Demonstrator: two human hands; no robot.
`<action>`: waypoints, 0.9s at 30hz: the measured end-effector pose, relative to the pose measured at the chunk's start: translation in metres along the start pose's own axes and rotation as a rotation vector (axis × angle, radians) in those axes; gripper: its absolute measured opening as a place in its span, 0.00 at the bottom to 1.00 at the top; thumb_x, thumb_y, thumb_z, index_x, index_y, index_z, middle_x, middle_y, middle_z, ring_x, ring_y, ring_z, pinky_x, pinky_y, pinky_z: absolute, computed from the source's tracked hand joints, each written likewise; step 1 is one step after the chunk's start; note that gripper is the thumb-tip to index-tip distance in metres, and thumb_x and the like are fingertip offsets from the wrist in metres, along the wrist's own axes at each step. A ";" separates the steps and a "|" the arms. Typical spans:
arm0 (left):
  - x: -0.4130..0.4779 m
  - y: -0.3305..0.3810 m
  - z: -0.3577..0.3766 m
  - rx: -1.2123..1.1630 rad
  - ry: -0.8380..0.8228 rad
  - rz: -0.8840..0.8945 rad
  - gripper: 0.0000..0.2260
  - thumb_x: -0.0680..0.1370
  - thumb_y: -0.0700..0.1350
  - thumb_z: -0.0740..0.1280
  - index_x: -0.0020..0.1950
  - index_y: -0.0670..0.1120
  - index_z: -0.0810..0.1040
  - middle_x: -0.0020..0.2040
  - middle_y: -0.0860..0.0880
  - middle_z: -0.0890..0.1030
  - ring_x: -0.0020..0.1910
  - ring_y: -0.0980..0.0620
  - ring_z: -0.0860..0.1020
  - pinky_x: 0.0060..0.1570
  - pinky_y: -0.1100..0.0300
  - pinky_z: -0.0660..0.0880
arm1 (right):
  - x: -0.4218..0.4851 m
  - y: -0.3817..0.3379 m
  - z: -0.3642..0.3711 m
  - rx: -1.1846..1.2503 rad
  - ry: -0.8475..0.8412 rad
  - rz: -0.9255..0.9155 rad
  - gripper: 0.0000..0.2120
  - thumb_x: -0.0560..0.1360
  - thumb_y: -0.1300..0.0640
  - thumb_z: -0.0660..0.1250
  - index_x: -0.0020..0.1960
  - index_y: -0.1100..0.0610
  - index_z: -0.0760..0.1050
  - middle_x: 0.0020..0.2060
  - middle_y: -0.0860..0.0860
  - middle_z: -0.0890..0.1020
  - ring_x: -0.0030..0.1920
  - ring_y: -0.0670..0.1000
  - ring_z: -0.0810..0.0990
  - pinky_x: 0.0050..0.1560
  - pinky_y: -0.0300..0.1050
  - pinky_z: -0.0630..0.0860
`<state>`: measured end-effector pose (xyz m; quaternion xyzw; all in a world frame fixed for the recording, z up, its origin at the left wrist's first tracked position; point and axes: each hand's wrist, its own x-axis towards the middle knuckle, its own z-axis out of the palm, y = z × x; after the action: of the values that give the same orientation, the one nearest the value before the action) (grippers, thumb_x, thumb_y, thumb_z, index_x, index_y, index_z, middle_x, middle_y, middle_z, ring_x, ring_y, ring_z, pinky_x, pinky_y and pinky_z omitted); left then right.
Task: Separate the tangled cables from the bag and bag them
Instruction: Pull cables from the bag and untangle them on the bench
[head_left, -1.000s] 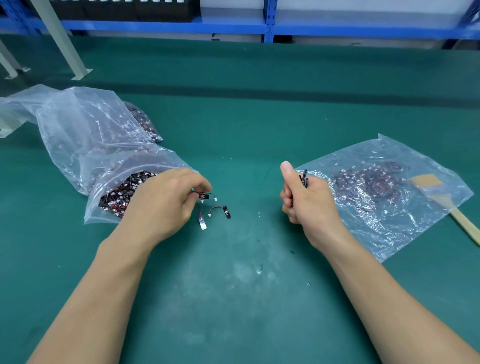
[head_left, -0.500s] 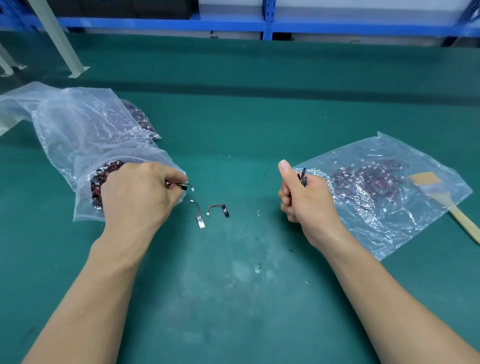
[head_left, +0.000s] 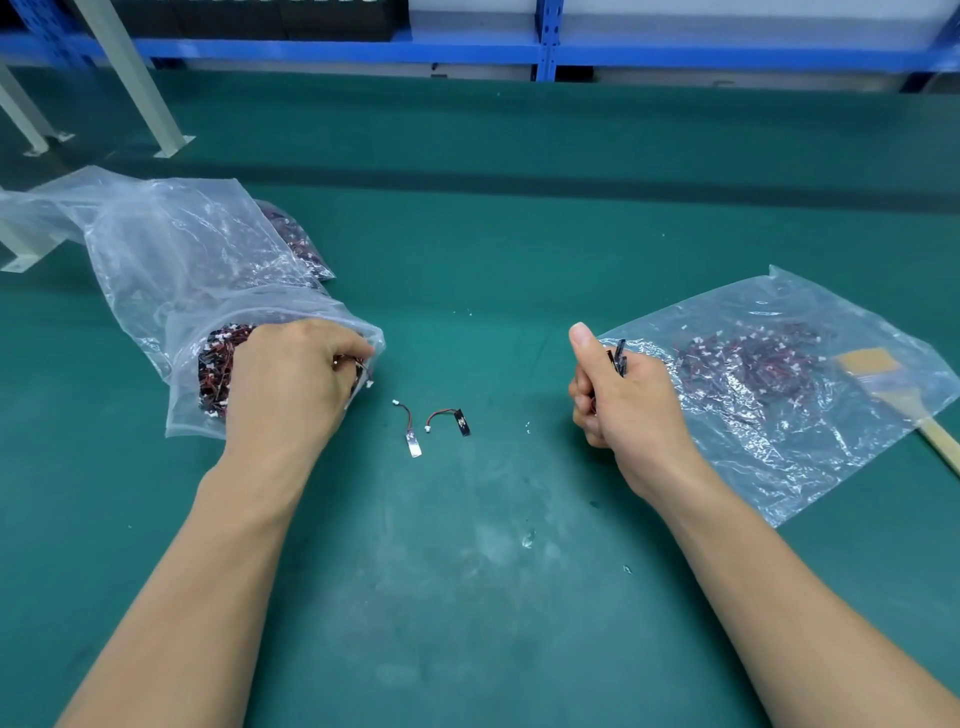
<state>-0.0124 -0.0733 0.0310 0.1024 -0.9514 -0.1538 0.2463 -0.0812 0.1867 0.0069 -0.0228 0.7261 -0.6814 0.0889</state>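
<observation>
A crumpled clear bag (head_left: 171, 270) on the left holds a tangle of small red-and-black cables (head_left: 218, 358). My left hand (head_left: 291, 379) is at the bag's mouth, its fingers curled around some cables there. My right hand (head_left: 618, 400) is a fist with the thumb up, gripping a small bundle of cables (head_left: 618, 358) whose black ends stick out at the top. A flat clear bag (head_left: 779, 395) on the right holds several separated cables. Two loose cables (head_left: 410, 426) (head_left: 449, 418) lie on the green mat between my hands.
A wooden-handled brush (head_left: 904, 405) lies at the right edge, partly under the flat bag. Another small bag of cables (head_left: 296, 244) sits behind the crumpled bag. Grey frame legs (head_left: 130, 78) stand at the far left; blue shelving (head_left: 545, 52) runs along the back.
My left hand has moved left from the loose cables into the mouth of the left bag. The right hand has stayed in place with its bundle.
</observation>
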 end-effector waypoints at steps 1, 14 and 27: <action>0.001 -0.001 0.002 0.002 -0.001 0.023 0.12 0.71 0.32 0.72 0.48 0.46 0.88 0.49 0.46 0.87 0.49 0.42 0.85 0.48 0.49 0.79 | 0.000 0.000 0.000 0.001 -0.002 0.000 0.24 0.75 0.35 0.66 0.30 0.50 0.64 0.24 0.47 0.69 0.22 0.49 0.63 0.23 0.35 0.60; -0.003 0.003 0.007 0.067 -0.031 -0.025 0.11 0.75 0.43 0.72 0.55 0.54 0.86 0.42 0.43 0.84 0.47 0.39 0.81 0.44 0.45 0.78 | 0.000 0.000 -0.001 -0.032 -0.005 0.005 0.24 0.79 0.39 0.66 0.34 0.53 0.64 0.25 0.47 0.69 0.22 0.48 0.63 0.22 0.37 0.60; -0.027 0.044 0.021 0.019 -0.496 0.217 0.10 0.79 0.57 0.65 0.60 0.60 0.76 0.51 0.59 0.71 0.53 0.53 0.74 0.52 0.53 0.75 | 0.002 0.001 -0.002 -0.022 -0.007 0.002 0.24 0.78 0.39 0.66 0.35 0.55 0.66 0.25 0.48 0.68 0.23 0.48 0.63 0.22 0.37 0.60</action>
<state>-0.0052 -0.0200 0.0168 -0.0388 -0.9895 -0.1381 0.0196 -0.0829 0.1883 0.0056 -0.0254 0.7335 -0.6731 0.0915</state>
